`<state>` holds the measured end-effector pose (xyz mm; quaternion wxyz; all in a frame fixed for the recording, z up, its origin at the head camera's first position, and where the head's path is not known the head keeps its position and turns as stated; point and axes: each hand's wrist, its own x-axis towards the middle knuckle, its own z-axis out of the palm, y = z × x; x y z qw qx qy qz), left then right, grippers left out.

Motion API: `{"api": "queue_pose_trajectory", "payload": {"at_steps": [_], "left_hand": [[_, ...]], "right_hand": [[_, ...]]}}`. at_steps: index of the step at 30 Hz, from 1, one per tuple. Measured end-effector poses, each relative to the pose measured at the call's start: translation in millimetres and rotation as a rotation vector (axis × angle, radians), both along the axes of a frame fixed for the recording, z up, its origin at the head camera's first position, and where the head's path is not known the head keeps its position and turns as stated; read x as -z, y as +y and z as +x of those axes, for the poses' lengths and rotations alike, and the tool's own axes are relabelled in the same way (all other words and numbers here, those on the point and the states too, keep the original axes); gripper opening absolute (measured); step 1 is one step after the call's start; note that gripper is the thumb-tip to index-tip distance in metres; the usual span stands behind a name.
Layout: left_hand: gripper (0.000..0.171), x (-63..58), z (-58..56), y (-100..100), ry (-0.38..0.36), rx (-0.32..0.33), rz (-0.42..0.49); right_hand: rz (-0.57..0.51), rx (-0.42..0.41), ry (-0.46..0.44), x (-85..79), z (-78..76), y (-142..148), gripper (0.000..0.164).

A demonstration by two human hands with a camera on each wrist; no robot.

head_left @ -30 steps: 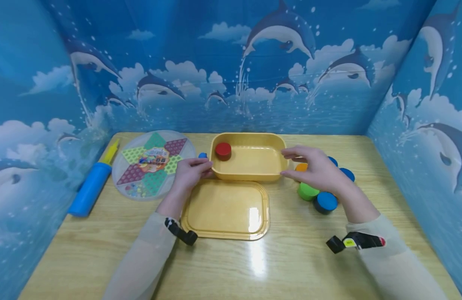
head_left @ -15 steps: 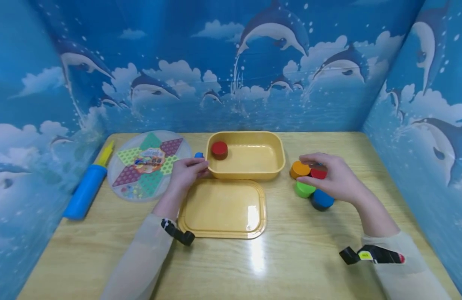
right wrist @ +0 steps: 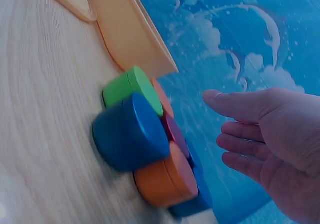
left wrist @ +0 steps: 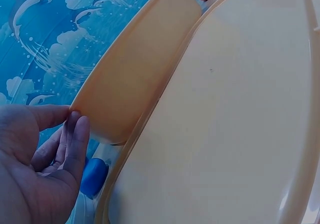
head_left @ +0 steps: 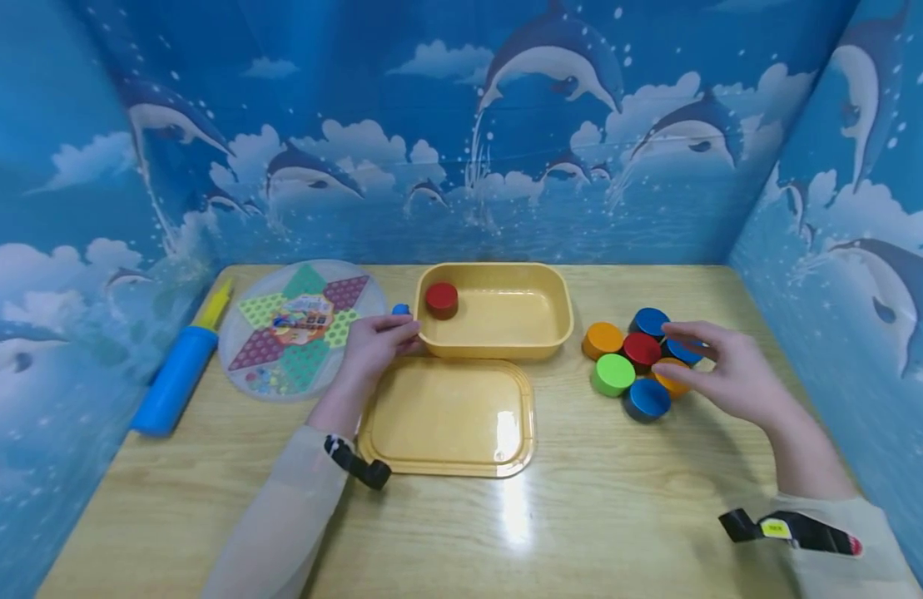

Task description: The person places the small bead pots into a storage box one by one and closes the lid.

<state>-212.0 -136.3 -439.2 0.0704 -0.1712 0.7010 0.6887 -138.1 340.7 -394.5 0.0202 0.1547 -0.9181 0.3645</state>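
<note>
Pinches with the left hand (head_left: 374,345), between thumb and finger, the left front corner of the yellow container (head_left: 498,352). Holds the right hand (head_left: 741,374) spread, with thumb apart from the fingers, at the right side of a group of round boxes on the counter (head_left: 581,499). Nearest to this hand, shows the right blue box (head_left: 682,350) and the right orange box (head_left: 667,384), both partly covered by it. Further left, shows the dark red box (head_left: 642,349) in the middle, then the green box (head_left: 613,374). Inside the container, near the left hand, shows another red box (head_left: 442,300).
</note>
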Motion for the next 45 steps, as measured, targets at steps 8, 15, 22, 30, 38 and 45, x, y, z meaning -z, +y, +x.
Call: {"api": "queue_pose_trajectory", "payload": {"at_steps": [8, 15, 22, 30, 38, 45], "left_hand": [[0.031, -1.1, 0.3, 2, -0.002, 0.001, -0.009], [0.032, -2.1, 1.4, 2, -0.004, 0.006, -0.023], [0.031, -0.7, 0.1, 1, -0.015, 0.006, -0.011], [0.031, -2.0, 0.2, 2, -0.014, 0.001, 0.002], [0.03, -0.5, 0.5, 0, 0.0, -0.002, 0.007], [0.031, 1.0, 0.0, -1, 0.009, 0.007, 0.029]], "right_hand": [[0.021, 0.082, -0.062, 7.6, 3.7, 25, 0.062], [0.038, 0.13, -0.088, 17.7, -4.8, 45, 0.065], [0.041, 0.129, -0.169, 29.4, -20.2, 60, 0.068], [0.098, 0.128, -0.195, 43.5, -32.1, 67, 0.068], [0.03, 0.142, -0.139, 50.5, -39.1, 64, 0.066], [0.014, 0.136, -0.145, 56.1, -41.0, 64, 0.073]]}}
